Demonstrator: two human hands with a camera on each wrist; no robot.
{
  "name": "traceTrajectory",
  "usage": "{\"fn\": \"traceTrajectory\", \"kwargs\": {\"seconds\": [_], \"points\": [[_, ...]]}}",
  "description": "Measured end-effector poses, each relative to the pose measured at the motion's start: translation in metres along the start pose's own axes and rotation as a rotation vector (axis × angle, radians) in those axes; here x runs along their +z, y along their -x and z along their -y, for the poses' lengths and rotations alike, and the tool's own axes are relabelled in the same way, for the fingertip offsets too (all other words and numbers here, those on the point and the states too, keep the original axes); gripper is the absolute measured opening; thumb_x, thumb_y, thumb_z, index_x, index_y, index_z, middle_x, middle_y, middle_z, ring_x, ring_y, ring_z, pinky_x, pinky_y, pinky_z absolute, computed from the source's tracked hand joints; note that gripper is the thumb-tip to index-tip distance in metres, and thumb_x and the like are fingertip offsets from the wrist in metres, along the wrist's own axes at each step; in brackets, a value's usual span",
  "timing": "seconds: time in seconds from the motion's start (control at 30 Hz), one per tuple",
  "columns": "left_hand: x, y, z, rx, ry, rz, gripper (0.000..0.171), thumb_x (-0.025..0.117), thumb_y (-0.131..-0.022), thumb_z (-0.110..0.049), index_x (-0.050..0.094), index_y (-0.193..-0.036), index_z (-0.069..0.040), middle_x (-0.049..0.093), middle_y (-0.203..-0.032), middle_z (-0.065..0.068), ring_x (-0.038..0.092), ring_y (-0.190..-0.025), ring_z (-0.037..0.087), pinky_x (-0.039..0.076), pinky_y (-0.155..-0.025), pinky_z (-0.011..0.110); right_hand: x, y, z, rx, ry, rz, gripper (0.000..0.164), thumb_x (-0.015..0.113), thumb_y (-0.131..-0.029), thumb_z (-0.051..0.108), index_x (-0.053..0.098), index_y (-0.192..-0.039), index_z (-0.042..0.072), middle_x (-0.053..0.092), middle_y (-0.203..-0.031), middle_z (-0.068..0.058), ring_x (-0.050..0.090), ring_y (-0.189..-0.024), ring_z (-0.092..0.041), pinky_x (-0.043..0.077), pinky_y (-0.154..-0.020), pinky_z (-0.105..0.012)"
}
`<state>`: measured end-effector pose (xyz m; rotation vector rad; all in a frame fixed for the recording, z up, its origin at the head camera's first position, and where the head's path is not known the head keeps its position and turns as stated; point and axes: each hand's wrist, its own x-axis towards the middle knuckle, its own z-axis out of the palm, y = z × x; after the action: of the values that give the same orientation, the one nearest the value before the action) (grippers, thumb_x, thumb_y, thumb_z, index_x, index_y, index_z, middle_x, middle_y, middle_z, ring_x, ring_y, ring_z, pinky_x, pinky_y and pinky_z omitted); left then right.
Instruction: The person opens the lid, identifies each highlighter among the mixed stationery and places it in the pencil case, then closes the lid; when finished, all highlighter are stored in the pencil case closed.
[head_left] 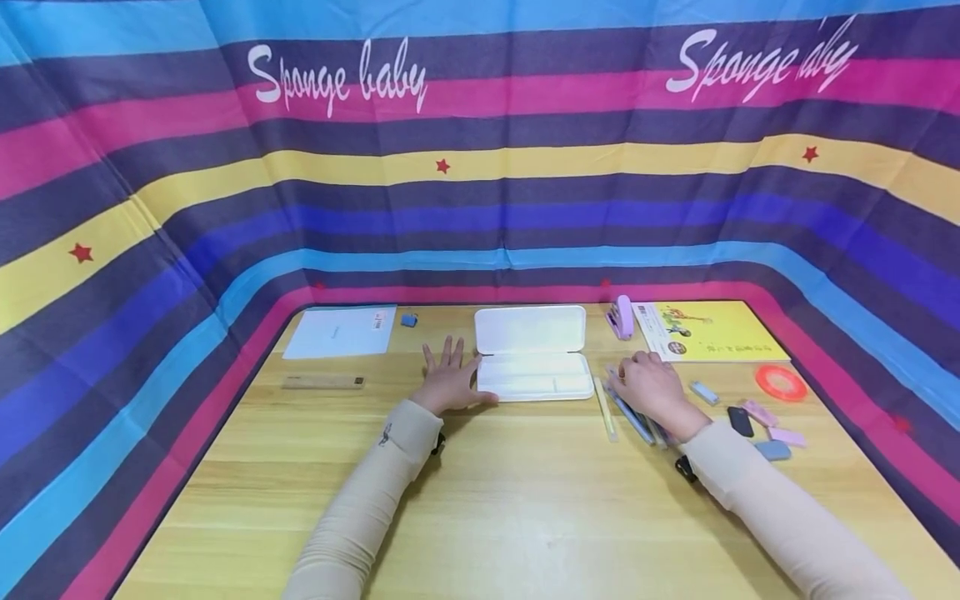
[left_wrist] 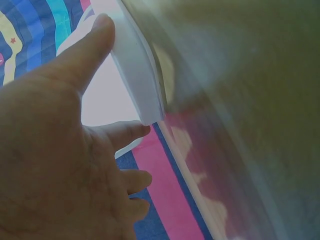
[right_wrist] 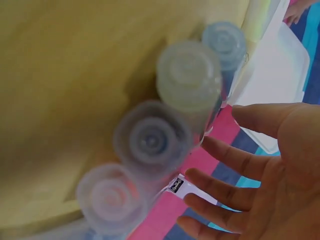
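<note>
An open white pencil case point(head_left: 534, 377) lies on the table, its lid folded back flat. My left hand point(head_left: 450, 383) rests at its left end, fingers spread, the thumb along the front edge and the index finger at the corner. In the left wrist view the case's white side point(left_wrist: 137, 65) sits between thumb and index finger. Over several pens point(head_left: 633, 418) to the right is my right hand point(head_left: 648, 383). The right wrist view shows that hand point(right_wrist: 260, 165) with loosely bent, separated fingers, fingertips right beside the pens' translucent ends point(right_wrist: 189, 75). A yellowish pen point(head_left: 604, 410) lies between case and hand.
A purple stapler point(head_left: 621, 317) and a yellow book point(head_left: 712, 332) stand at the back right. Nearer are an orange-red ring point(head_left: 781, 382), a black eraser-like block point(head_left: 739, 421) and several small pink and blue blocks. Left are a pale-blue booklet point(head_left: 341, 333), a wooden ruler point(head_left: 322, 382) and a small blue item point(head_left: 408, 320).
</note>
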<state>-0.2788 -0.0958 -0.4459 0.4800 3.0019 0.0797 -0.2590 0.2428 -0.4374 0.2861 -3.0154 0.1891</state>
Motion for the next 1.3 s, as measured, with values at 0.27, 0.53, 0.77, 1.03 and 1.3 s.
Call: {"fn": "traceTrajectory", "kwargs": {"seconds": [0.27, 0.53, 0.77, 1.03, 1.3], "points": [[-0.001, -0.001, 0.001, 0.003, 0.011, 0.000, 0.095, 0.035, -0.063, -0.080, 0.020, -0.139, -0.025, 0.000, -0.143, 0.014, -0.015, -0.127, 0.031, -0.018, -0.087, 0.060, -0.001, -0.002, 0.004, 0.042, 0.052, 0.057, 0.037, 0.055, -0.081, 0.038, 0.062, -0.087, 0.002, 0.049, -0.082, -0.012, 0.041, -0.079, -0.029, 0.034, -0.069, -0.046], [0.000, 0.001, 0.000, 0.002, 0.013, 0.005, 0.096, 0.034, -0.063, -0.080, 0.019, -0.139, -0.024, 0.000, -0.143, 0.014, -0.014, -0.127, 0.032, -0.018, -0.087, 0.060, 0.000, -0.003, 0.004, 0.072, 0.055, 0.077, 0.040, 0.056, -0.079, 0.038, 0.062, -0.086, -0.001, 0.048, -0.080, -0.013, 0.040, -0.078, -0.030, 0.034, -0.069, -0.048], [-0.001, 0.003, 0.000, -0.009, 0.033, 0.012, 0.095, 0.035, -0.063, -0.080, 0.019, -0.139, -0.025, 0.000, -0.144, 0.013, -0.015, -0.126, 0.032, -0.015, -0.088, 0.061, 0.001, -0.002, 0.005, 0.080, 0.026, 0.043, 0.044, 0.055, -0.079, 0.040, 0.060, -0.090, -0.002, 0.048, -0.089, -0.017, 0.039, -0.089, -0.033, 0.031, -0.074, -0.052], [-0.002, 0.006, -0.001, -0.009, 0.033, 0.011, 0.093, 0.036, -0.064, -0.079, 0.018, -0.139, -0.026, -0.001, -0.144, 0.013, -0.013, -0.127, 0.034, -0.016, -0.087, 0.061, -0.001, -0.007, 0.010, 0.006, 0.032, -0.141, 0.031, 0.054, -0.079, 0.031, 0.059, -0.082, 0.000, 0.049, -0.105, -0.018, 0.029, -0.112, -0.037, 0.017, -0.084, -0.062], [-0.002, 0.005, -0.001, -0.017, 0.030, 0.016, 0.094, 0.035, -0.064, -0.080, 0.017, -0.139, -0.026, -0.002, -0.143, 0.012, -0.013, -0.127, 0.034, -0.016, -0.088, 0.061, -0.012, -0.014, 0.026, -0.132, 0.065, -0.302, 0.023, 0.057, -0.076, 0.027, 0.056, -0.074, 0.004, 0.052, -0.097, -0.015, 0.036, -0.107, -0.035, 0.021, -0.087, -0.057]]}}
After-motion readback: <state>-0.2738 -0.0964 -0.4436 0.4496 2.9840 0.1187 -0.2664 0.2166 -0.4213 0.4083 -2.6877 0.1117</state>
